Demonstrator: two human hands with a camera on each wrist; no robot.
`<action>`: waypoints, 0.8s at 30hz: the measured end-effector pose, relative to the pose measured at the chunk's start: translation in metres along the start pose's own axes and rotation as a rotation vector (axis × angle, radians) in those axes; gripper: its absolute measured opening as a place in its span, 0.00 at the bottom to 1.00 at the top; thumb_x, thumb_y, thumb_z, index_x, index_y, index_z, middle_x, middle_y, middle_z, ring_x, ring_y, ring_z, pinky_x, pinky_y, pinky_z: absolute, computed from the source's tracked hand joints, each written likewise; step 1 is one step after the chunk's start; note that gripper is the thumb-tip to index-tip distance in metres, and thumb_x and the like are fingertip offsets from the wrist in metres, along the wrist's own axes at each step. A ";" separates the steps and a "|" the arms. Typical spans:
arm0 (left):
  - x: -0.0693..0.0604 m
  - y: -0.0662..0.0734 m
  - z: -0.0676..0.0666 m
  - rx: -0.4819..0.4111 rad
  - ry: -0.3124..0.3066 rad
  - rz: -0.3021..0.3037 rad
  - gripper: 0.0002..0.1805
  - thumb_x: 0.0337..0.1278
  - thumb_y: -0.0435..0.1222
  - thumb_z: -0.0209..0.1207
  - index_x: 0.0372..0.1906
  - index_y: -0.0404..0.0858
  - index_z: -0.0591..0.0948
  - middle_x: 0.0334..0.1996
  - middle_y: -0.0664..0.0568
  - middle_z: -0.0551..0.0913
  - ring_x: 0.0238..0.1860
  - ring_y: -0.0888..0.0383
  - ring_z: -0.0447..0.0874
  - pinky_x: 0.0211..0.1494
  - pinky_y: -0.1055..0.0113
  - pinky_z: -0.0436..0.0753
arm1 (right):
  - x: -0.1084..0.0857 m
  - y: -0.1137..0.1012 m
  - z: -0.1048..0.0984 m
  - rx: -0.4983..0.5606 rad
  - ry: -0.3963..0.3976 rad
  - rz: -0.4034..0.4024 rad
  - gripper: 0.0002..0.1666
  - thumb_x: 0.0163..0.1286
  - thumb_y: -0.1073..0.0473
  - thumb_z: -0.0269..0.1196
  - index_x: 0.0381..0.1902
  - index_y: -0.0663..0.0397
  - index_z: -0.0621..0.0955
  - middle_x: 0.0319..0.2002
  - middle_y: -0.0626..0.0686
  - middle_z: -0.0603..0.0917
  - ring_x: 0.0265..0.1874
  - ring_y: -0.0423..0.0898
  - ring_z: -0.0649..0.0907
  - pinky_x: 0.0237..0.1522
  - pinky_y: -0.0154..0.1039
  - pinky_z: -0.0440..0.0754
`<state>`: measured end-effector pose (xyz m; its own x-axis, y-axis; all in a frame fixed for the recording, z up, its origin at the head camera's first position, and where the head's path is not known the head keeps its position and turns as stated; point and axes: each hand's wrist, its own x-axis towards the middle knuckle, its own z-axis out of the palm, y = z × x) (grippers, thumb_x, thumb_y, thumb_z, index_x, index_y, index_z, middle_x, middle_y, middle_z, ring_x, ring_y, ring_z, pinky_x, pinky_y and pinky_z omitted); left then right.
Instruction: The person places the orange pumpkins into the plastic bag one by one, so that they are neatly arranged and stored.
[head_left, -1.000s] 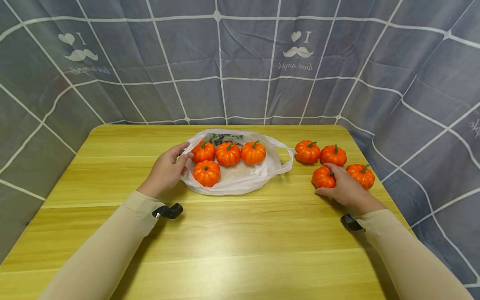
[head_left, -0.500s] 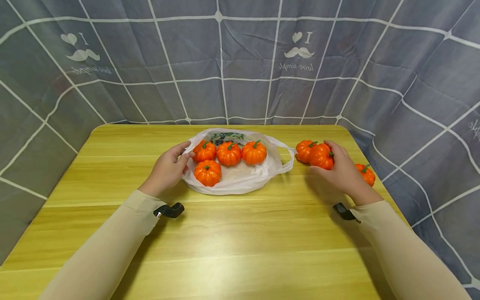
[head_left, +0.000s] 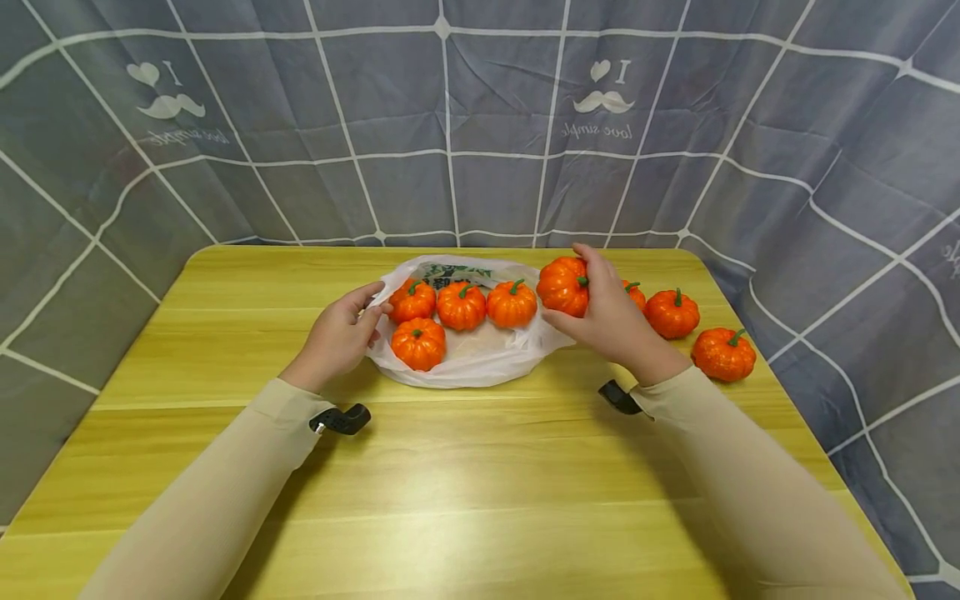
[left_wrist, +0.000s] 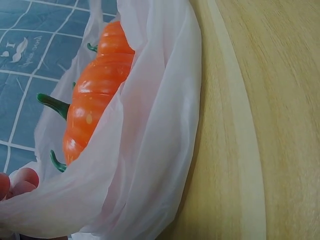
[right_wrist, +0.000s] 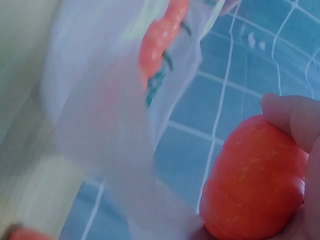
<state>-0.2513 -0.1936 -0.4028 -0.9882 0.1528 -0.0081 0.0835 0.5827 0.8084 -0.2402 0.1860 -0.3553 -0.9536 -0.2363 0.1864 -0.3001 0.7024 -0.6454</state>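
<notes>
A white plastic bag (head_left: 480, 372) lies open on the table with several small orange pumpkins inside, among them a front pumpkin (head_left: 417, 344) and a right-hand one (head_left: 512, 304). My left hand (head_left: 337, 337) pinches the bag's left rim between thumb and fingers. In my right hand (head_left: 611, 321) is another pumpkin (head_left: 562, 286), gripped from its right side and held above the bag's right edge. The right wrist view shows this held pumpkin (right_wrist: 255, 180) beside the bag wall (right_wrist: 110, 110). Its underside is hidden in the head view.
On the right part of the wooden table (head_left: 450, 492) sit more pumpkins: one (head_left: 634, 294) partly behind my right hand, a second (head_left: 672, 314), and a third (head_left: 723, 354) near the right edge. A grey checked curtain (head_left: 495, 125) hangs behind and at the sides.
My right hand has lifted a pumpkin from the group on the right and carried it left to the bag's right edge. The left hand has stayed on the bag's rim.
</notes>
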 end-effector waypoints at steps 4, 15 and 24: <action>0.000 -0.001 0.001 0.000 0.002 0.003 0.29 0.85 0.41 0.47 0.82 0.39 0.63 0.53 0.39 0.83 0.34 0.48 0.78 0.35 0.73 0.79 | 0.010 -0.014 0.019 -0.027 -0.021 -0.044 0.59 0.65 0.52 0.76 0.82 0.60 0.54 0.76 0.64 0.63 0.74 0.62 0.67 0.76 0.62 0.68; 0.000 -0.003 0.001 0.003 0.006 0.025 0.29 0.84 0.41 0.46 0.82 0.39 0.63 0.56 0.40 0.85 0.33 0.49 0.77 0.35 0.72 0.79 | 0.028 -0.030 0.066 -0.071 -0.108 -0.077 0.55 0.63 0.51 0.78 0.79 0.54 0.60 0.78 0.61 0.63 0.78 0.61 0.60 0.80 0.60 0.59; 0.000 -0.003 0.003 0.007 0.008 0.021 0.29 0.84 0.41 0.47 0.82 0.39 0.64 0.49 0.40 0.85 0.32 0.50 0.77 0.34 0.72 0.78 | 0.031 -0.025 0.093 -0.064 -0.180 -0.101 0.53 0.64 0.53 0.78 0.80 0.51 0.62 0.77 0.60 0.64 0.76 0.61 0.66 0.79 0.58 0.65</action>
<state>-0.2510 -0.1933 -0.4070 -0.9872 0.1587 0.0141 0.1055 0.5848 0.8043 -0.2603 0.0987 -0.4017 -0.9013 -0.4194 0.1085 -0.3998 0.7091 -0.5808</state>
